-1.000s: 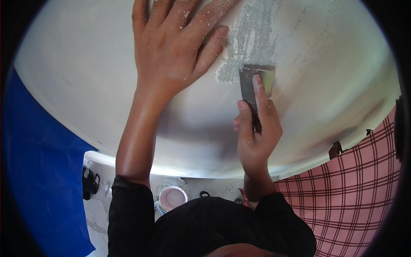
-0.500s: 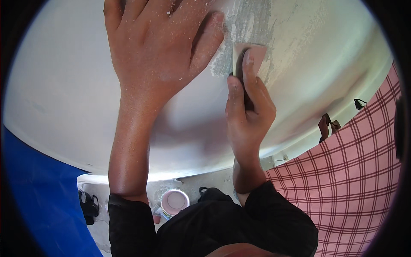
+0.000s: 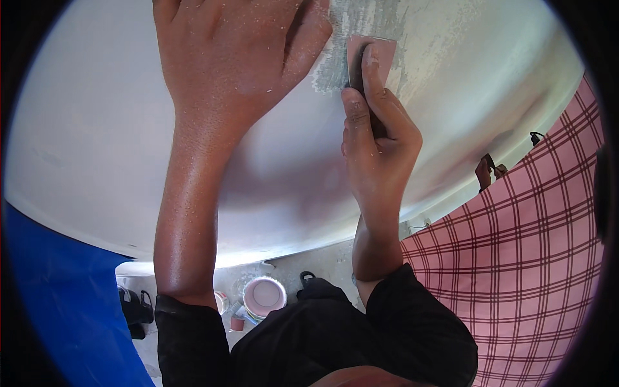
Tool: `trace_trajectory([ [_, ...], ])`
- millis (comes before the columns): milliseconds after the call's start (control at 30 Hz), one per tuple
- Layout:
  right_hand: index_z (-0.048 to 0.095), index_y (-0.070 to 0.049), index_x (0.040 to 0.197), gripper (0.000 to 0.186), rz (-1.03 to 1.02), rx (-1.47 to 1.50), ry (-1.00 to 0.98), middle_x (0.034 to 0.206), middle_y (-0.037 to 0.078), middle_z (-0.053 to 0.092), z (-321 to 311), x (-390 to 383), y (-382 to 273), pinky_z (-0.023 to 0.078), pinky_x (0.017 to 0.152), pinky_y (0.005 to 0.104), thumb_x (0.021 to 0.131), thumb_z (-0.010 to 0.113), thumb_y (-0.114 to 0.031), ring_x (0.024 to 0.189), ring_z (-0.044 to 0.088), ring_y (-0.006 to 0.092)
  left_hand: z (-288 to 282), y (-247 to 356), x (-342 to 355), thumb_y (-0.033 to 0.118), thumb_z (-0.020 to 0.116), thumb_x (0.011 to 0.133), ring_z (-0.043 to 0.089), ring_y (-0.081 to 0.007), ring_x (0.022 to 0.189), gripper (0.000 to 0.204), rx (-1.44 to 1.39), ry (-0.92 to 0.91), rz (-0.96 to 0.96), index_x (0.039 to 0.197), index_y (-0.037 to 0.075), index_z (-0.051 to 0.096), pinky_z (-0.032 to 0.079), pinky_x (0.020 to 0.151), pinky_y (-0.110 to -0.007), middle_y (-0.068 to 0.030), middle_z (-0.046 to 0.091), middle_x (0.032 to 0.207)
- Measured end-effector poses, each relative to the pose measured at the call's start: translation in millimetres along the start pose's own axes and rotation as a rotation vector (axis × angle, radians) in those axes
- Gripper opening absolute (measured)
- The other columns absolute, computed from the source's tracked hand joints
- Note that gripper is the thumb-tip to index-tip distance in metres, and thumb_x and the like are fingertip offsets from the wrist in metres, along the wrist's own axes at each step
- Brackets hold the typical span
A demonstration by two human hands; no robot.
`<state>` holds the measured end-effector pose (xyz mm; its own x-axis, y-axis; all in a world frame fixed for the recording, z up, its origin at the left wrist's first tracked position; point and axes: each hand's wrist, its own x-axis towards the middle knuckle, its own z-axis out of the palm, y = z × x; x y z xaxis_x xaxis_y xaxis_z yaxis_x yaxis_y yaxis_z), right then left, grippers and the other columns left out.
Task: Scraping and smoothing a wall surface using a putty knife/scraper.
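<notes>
Putty knife [image 3: 386, 51] just slid up a bit, so it's now deeper into the grey patch [image 3: 366, 16], upper middle; right hand [image 3: 383, 145] grips it, left hand [image 3: 225, 61] lies palm-down, upper left.

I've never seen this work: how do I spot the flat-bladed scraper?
Look on the broad, pale, curved surface for the rough, grey, streaked patch near the top centre. At the patch's lower end, the bare right hand grips the scraper. Its flat, straight-edged, pinkish-looking blade sets it apart from the grey streaks.
</notes>
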<state>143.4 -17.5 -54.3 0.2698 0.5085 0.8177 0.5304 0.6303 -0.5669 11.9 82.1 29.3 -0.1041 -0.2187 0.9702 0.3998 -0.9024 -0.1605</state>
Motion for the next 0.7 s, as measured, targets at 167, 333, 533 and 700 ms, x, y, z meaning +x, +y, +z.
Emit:
trace_trajectory([
  [167, 0.059, -0.013, 0.142, 0.053, 0.055, -0.006, -0.031, 0.074, 0.005, 0.055, -13.2, 1.2, -3.0, 0.039, 0.056, 0.0225, 0.092, 0.065, 0.005, 0.062, 0.043, 0.0080, 4.5, 8.3, 1.9, 0.035, 0.049, 0.098, 0.037, -0.0297, 0.148, 0.044, -0.027, -0.034, -0.024, 0.135, 0.018, 0.064, 0.018, 0.124, -0.053, -0.0086, 0.049, 0.153],
  [333, 0.061, -0.013, 0.141, 0.052, 0.065, 0.060, -0.016, 0.074, 0.006, 0.056, -12.8, 1.7, 2.5, 0.039, 0.056, 0.0229, 0.092, 0.066, 0.004, 0.062, 0.043, 0.0081, 9.6, 5.8, -0.9, 0.034, 0.049, 0.098, 0.035, -0.0290, 0.148, 0.044, 0.026, -0.065, -0.010, 0.136, 0.018, 0.063, 0.016, 0.124, -0.053, -0.0082, 0.047, 0.155],
  [533, 0.061, -0.014, 0.141, 0.052, 0.054, -0.009, -0.010, 0.071, 0.006, 0.052, -15.0, 11.0, 5.7, 0.040, 0.056, 0.0234, 0.092, 0.066, 0.003, 0.061, 0.043, 0.0083, 19.7, 6.4, -1.4, 0.034, 0.049, 0.098, 0.033, -0.0287, 0.149, 0.044, 0.037, -0.048, -0.007, 0.138, 0.020, 0.061, 0.015, 0.125, -0.053, -0.0077, 0.045, 0.156],
  [700, 0.061, -0.014, 0.140, 0.052, 0.038, -0.009, 0.005, 0.069, 0.006, 0.051, -17.5, 13.2, 4.1, 0.039, 0.055, 0.0247, 0.092, 0.066, 0.004, 0.060, 0.042, 0.0097, 32.0, 5.3, -4.0, 0.033, 0.049, 0.098, 0.032, -0.0290, 0.150, 0.044, 0.006, -0.003, 0.014, 0.137, 0.018, 0.061, 0.014, 0.125, -0.054, -0.0080, 0.046, 0.155],
])
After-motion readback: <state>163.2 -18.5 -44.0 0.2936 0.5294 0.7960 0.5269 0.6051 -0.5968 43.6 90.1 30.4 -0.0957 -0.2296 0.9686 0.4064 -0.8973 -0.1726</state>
